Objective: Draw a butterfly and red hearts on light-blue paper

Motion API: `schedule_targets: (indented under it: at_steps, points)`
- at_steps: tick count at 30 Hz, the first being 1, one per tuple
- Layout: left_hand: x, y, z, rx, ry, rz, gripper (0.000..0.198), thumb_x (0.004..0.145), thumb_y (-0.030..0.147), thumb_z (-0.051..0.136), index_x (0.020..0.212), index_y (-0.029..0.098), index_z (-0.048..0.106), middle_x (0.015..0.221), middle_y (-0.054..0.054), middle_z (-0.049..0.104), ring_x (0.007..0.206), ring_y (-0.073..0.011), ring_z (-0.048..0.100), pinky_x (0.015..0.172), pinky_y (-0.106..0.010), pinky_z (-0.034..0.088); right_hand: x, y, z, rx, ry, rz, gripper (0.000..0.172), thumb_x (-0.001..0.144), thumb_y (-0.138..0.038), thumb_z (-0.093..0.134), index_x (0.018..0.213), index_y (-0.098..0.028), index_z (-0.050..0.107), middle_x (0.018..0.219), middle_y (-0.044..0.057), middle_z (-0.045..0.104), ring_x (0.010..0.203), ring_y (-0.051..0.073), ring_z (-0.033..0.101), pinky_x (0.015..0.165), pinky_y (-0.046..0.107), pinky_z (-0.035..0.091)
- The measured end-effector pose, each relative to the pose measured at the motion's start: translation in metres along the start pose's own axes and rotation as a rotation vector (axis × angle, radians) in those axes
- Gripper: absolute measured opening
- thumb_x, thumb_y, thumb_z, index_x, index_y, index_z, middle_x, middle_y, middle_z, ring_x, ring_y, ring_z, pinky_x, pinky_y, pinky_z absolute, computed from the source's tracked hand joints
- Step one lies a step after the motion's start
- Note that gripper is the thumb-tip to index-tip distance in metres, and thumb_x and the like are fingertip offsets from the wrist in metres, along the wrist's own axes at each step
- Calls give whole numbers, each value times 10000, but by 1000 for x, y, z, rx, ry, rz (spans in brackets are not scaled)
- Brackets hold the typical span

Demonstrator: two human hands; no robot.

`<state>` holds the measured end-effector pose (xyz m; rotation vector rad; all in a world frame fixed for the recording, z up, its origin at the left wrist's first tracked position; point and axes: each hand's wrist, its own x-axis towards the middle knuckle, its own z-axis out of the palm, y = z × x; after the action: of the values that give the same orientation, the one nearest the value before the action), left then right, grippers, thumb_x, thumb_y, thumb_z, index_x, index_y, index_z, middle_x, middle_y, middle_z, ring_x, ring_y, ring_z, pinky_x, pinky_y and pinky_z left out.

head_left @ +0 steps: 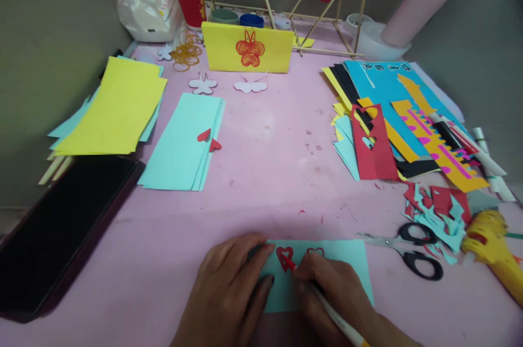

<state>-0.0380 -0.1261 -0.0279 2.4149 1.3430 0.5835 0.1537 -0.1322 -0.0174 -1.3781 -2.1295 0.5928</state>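
Observation:
A light blue sheet of paper [330, 246] lies at the near middle of the table. My right hand [339, 295] is closed around a red marker [333, 311] with a white barrel, its red tip touching a thick heart outline [285, 255] on the sheet. A second, thinner red heart [315, 251] shows just right of it, partly covered by the fingers. My left hand [232, 281] rests flat over the sheet's left end, fingers stretched out and holding nothing. Scissors [408, 246] with black handles lie right of the sheet, near its upper right corner.
A phone-like black slab [65, 227] and yellow paper [118, 107] lie left, near folded light blue paper [183, 140]. A yellow card [220, 50] with a butterfly stands behind. Right are a cut red strip [373, 159], paper scraps [439, 216] and a yellow glue gun [490, 243].

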Motion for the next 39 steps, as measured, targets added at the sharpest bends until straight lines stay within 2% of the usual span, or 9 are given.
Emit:
schedule_targets:
  at_steps: [15, 20, 39]
  points:
    - [0, -1, 0, -9, -8, -17, 308, 905, 249, 444, 1205, 243, 512, 1186, -49, 575, 1079, -220, 509, 902, -379, 415, -2, 4, 1, 45, -10, -41, 230, 665, -25, 358, 741, -241, 360, 494, -91, 493, 367, 65, 445, 401, 173, 298]
    - [0, -4, 0, 6, -14, 47, 346, 878, 248, 492, 1224, 231, 505, 1190, -47, 573, 1072, -217, 512, 892, -361, 422, -3, 3, 1, 25, 7, -67, 225, 676, -16, 363, 720, -237, 357, 476, -88, 476, 351, 71, 416, 385, 184, 282]
    - [0, -3, -1, 14, -17, 35, 342, 875, 241, 496, 1217, 233, 510, 1190, -41, 566, 1074, -216, 505, 896, -358, 413, -7, 7, 0, 70, -45, -40, 231, 603, -22, 365, 696, -232, 387, 469, -99, 448, 354, 64, 396, 384, 200, 242]
